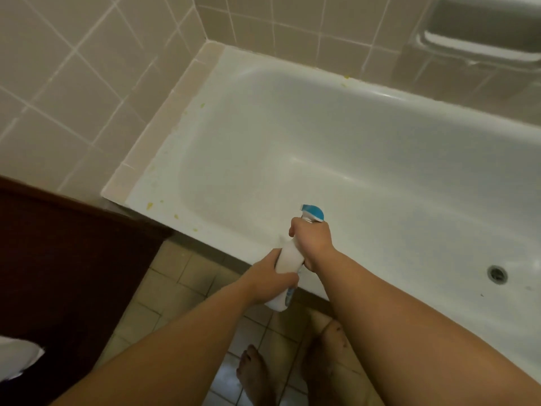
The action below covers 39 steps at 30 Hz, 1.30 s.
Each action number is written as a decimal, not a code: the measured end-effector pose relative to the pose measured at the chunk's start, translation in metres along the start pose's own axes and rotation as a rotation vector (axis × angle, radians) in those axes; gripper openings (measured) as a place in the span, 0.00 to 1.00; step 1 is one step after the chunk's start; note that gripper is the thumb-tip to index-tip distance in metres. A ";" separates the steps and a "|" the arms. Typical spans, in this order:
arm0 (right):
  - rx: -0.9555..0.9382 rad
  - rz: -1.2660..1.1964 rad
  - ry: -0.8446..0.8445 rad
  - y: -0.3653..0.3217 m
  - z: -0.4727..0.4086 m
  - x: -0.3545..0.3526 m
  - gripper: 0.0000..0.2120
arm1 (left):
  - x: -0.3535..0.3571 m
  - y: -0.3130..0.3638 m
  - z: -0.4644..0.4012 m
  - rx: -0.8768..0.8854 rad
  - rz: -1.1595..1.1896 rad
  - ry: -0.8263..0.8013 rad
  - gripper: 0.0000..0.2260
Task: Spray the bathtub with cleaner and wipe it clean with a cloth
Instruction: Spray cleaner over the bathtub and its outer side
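Head view: both hands are on the spray bottle (288, 260), which hangs tilted over the tub's near rim, nozzle aimed into the bathtub (336, 148). The right hand (313, 241) has its fingers curled tight round the neck just under the blue trigger head (313, 213), which sticks out past the knuckles. The left hand (270, 276) wraps the white body lower down, fingers pressed together round it, with the bottle's base poking out below them. Yellowish spots (149, 205) dot the rim well off to the left of the fingers. The drain (497, 273) sits far to the right of them. Bare feet (257, 373) stand on the tiled floor under the arms.
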State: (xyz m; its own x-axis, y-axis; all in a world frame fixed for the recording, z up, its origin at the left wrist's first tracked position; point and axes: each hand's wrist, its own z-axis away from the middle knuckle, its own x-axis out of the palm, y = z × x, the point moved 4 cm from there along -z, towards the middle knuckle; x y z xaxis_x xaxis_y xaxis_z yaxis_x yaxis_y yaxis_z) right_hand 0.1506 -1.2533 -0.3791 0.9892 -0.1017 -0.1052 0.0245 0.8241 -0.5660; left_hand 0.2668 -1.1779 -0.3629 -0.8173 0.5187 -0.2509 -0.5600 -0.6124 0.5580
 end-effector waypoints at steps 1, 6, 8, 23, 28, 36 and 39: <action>0.020 -0.012 0.021 0.008 0.004 -0.001 0.07 | 0.002 -0.004 0.004 -0.003 -0.014 -0.027 0.26; 0.059 -0.032 0.146 0.045 0.026 -0.010 0.08 | 0.017 -0.023 0.020 0.002 -0.099 -0.118 0.24; 0.085 -0.088 0.183 0.057 0.034 -0.016 0.10 | 0.023 -0.026 0.023 0.023 -0.135 -0.166 0.25; 0.214 -0.482 0.430 0.129 0.077 -0.095 0.16 | 0.081 -0.004 0.031 0.162 -0.510 -0.493 0.26; 0.205 -0.611 0.529 0.143 0.085 -0.146 0.17 | 0.125 0.030 0.028 0.210 -0.617 -0.616 0.21; 0.186 -0.767 0.649 0.167 0.086 -0.237 0.09 | 0.205 0.075 0.011 0.262 -0.767 -0.687 0.27; 0.157 -0.791 0.686 0.169 0.085 -0.272 0.12 | 0.236 0.093 0.004 0.293 -0.781 -0.691 0.25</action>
State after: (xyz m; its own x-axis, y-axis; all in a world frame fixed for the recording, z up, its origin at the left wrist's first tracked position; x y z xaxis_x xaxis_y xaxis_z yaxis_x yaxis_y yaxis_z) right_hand -0.1017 -1.0391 -0.3762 0.3913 -0.8936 -0.2199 0.6933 0.4434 -0.5681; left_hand 0.0218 -1.1100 -0.3669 0.0565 0.9838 -0.1702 -0.7632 0.1524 0.6279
